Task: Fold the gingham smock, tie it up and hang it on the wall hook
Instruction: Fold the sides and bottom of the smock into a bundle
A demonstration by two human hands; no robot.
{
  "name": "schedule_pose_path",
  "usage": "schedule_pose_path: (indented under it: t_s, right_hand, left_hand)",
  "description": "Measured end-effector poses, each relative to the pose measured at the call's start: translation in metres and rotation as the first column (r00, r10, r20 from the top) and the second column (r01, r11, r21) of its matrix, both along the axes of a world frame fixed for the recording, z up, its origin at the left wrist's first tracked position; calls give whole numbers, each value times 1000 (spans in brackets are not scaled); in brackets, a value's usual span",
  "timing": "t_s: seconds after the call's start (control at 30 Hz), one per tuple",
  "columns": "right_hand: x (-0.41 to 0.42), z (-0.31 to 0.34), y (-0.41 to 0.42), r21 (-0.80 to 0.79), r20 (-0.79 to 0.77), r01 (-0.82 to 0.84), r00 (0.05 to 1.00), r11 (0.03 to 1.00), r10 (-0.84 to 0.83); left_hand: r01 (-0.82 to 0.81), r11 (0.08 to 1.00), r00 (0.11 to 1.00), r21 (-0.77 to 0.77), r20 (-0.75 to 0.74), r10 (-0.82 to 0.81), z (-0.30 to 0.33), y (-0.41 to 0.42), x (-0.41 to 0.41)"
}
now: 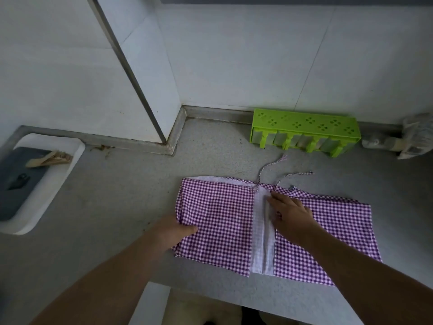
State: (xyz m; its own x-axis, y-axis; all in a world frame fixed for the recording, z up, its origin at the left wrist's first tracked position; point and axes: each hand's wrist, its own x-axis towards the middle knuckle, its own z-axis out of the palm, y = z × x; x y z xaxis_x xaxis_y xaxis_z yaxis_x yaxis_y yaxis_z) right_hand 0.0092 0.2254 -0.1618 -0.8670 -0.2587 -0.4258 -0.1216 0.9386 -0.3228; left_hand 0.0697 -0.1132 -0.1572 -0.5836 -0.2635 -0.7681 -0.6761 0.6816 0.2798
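Observation:
The purple-and-white gingham smock (218, 214) lies flat on the grey counter (105, 207), both sides folded in toward a pale middle strip. Its two thin ties (271, 166) trail off the top edge toward the wall. My left hand (175, 231) pinches the left folded edge, thumb on top of the cloth. My right hand (290, 214) rests flat on the right panel beside the middle strip, fingers spread and pointing up-left. No wall hook is in view.
A green plastic rack (304, 127) stands against the wall behind the smock. A bundle wrapped in clear plastic (412, 137) sits at the far right. A white tray (72, 160) with a dark board and wooden utensils lies at the left. The counter's front edge runs just below the smock.

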Motion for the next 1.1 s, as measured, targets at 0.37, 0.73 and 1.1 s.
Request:
schedule_pose_path:
  t_s: [0.37, 0.73, 1.1]
  right_hand:
    - [61, 24, 22, 220, -143, 189, 977, 957, -160]
    - [80, 36, 4, 86, 104, 334, 934, 939, -342]
    - [81, 35, 30, -254, 305, 730, 683, 634, -664]
  left_hand:
    - [46, 998, 939, 46, -344, -27, 33, -42, 17]
    - [248, 967, 824, 49, -535, -184, 134, -26, -31]
    - [793, 608, 568, 27, -392, -724, 141, 135, -19]
